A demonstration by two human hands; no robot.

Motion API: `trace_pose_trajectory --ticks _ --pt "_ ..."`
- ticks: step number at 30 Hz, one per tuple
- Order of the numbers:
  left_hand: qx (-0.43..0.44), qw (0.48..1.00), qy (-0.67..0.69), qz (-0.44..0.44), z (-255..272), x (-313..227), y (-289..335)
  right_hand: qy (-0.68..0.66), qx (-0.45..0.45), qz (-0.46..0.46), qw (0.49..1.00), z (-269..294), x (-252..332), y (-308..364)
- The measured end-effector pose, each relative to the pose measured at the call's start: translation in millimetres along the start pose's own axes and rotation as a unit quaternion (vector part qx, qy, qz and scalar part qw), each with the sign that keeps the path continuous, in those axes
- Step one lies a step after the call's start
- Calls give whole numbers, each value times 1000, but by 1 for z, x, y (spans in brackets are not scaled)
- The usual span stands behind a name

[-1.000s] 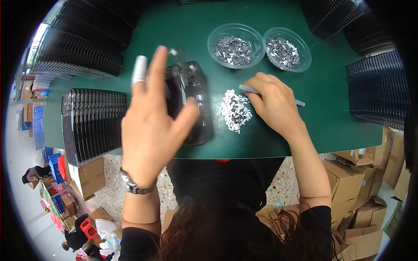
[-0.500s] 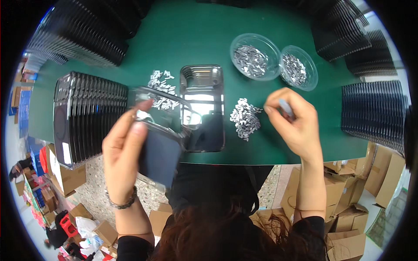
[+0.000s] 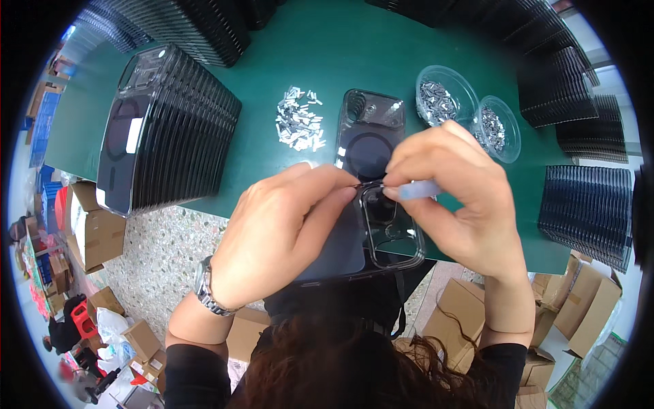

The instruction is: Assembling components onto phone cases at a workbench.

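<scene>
left hand (image 3: 279,232) pinches phone case (image 3: 344,249), right hand (image 3: 466,198) holds pale stick (image 3: 417,190); seemingly mid-job, bits (image 3: 300,121) unused at eleven o'clock.

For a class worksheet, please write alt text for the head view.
The left hand pinches the edge of a phone case beside the right hand, which holds a pale stick. Stacked phone cases stand on a green table.

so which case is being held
The case between the left hand and right hand, nearest the body; the other loose one lies on the table, the rest in stacks.
</scene>
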State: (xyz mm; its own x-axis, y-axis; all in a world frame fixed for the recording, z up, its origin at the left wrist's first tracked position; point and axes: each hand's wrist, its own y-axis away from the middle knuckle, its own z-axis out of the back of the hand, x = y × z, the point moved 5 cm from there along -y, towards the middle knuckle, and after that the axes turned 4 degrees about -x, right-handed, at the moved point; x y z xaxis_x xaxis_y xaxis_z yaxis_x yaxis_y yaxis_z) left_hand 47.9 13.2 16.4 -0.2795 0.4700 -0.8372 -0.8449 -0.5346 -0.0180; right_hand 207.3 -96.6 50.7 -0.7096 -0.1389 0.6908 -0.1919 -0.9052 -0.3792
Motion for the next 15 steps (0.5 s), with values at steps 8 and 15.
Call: trace_pose_trajectory --ticks 8,15 --pt "-6 999 -16 -45 -5 -3 -1 139 49 46 988 -13 13 1" --pt "3 998 -49 -46 -11 -9 -4 89 81 -33 992 -14 -2 1"
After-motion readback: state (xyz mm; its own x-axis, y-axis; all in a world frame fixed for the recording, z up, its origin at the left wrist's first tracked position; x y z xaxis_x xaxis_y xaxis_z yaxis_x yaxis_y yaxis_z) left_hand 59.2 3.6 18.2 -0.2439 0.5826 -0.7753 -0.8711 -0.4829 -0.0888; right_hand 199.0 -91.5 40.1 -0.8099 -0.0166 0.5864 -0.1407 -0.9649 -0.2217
